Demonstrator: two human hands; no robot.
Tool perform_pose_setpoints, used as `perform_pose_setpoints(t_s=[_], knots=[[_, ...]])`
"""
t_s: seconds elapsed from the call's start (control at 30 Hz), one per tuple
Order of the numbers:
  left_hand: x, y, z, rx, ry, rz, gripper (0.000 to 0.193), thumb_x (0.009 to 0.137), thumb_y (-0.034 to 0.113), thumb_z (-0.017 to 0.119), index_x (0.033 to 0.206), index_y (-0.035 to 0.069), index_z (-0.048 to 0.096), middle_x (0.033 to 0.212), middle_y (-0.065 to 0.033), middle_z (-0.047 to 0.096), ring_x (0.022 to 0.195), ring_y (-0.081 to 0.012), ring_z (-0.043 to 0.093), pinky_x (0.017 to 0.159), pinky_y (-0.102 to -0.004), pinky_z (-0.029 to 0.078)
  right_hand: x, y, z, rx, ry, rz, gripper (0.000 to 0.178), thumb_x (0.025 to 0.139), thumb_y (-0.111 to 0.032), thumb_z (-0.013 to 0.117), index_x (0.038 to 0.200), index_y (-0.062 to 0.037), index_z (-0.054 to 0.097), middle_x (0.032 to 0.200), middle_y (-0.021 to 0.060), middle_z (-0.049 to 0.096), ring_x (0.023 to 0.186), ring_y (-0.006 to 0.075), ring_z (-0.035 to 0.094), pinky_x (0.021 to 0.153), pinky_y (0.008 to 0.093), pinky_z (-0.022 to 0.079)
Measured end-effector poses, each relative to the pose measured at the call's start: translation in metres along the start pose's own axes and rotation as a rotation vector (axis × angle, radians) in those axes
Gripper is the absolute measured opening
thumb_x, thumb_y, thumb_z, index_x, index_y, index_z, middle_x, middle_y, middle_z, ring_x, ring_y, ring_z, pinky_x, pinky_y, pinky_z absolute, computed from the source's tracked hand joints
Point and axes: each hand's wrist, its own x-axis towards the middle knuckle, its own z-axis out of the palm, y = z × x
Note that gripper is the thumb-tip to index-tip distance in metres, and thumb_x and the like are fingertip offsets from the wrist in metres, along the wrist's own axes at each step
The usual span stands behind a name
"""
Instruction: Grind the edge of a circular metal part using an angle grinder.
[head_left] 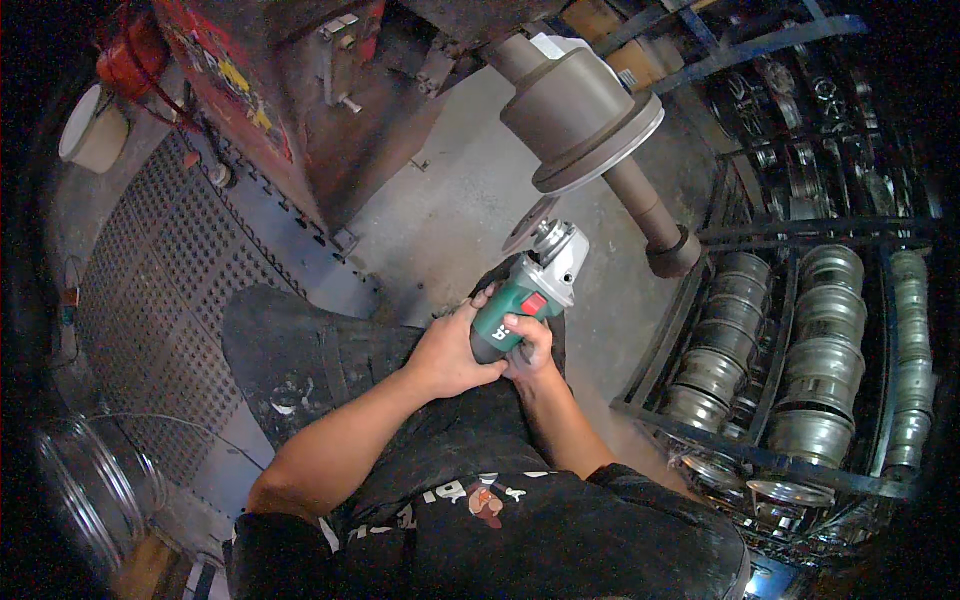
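In the middle of the frame, the left hand (450, 348) and right hand (532, 348) are both gripping the green grinder (514, 300), best done by keeping skin clear of its round disc (527, 227).

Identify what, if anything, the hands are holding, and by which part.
A green angle grinder: the left hand and right hand both grip its body, behind the silver head.
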Motion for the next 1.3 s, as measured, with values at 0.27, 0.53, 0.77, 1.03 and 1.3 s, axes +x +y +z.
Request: perform_pose_setpoints(t_s=[0.27, 0.53, 0.77, 1.03, 1.3], knots=[[0.000, -0.001, 0.000, 0.000, -0.007, 0.002, 0.098, 0.068, 0.031, 0.089, 0.148, -0.002, 0.042, 0.124, -0.0256, 0.066, 0.111, -0.0416, 0.069, 0.097, -0.0451, 0.055, -0.002, -0.001, 0.003, -0.009, 0.018, 0.005, 0.055, 0.074, -0.025, 0.069, 0.122, 0.0003, 0.058, 0.114, 0.0177, 0.068, 0.108, 0.0296, 0.066, 0.098, 0.0425, 0.053], [0.001, 0.003, -0.004, -0.017, -0.062, -0.044, 0.100, 0.067, 0.028, 0.090, 0.148, -0.003, 0.041, 0.123, -0.0251, 0.067, 0.111, -0.0402, 0.069, 0.097, -0.0437, 0.055, -0.002, -0.002, 0.003, -0.015, 0.017, -0.015, 0.054, 0.074, -0.024, 0.069, 0.122, 0.0004, 0.059, 0.113, 0.0175, 0.068, 0.106, 0.0294, 0.066, 0.097, 0.0421, 0.053], [0.001, 0.006, -0.002, -0.007, -0.039, -0.019, 0.096, 0.066, 0.026, 0.090, 0.145, -0.003, 0.044, 0.119, -0.0239, 0.069, 0.109, -0.0384, 0.070, 0.097, -0.0433, 0.055, -0.002, 0.001, -0.002, 0.042, 0.050, -0.005, 0.054, 0.074, -0.020, 0.070, 0.123, 0.0005, 0.059, 0.113, 0.0170, 0.069, 0.106, 0.0294, 0.067, 0.096, 0.0427, 0.055], [0.002, 0.008, 0.002, 0.017, 0.025, 0.073, 0.097, 0.069, 0.026, 0.088, 0.149, 0.000, 0.041, 0.120, -0.0239, 0.068, 0.108, -0.0407, 0.070, 0.093, -0.0450, 0.056, -0.001, 0.002, -0.003, 0.115, -0.062, 0.008, 0.052, 0.076, -0.016, 0.071, 0.124, 0.0000, 0.059, 0.114, 0.0160, 0.069, 0.109, 0.0301, 0.067, 0.101, 0.0443, 0.053], [0.002, 0.011, 0.006, 0.046, -0.055, -0.096, 0.085, 0.068, 0.022, 0.089, 0.139, -0.002, 0.048, 0.128, -0.0193, 0.065, 0.116, -0.0296, 0.066, 0.101, -0.0412, 0.051, -0.001, 0.002, -0.003, 0.104, -0.058, 0.006, 0.048, 0.077, -0.012, 0.071, 0.122, 0.0010, 0.062, 0.114, 0.0156, 0.070, 0.108, 0.0284, 0.067, 0.101, 0.0426, 0.052]])
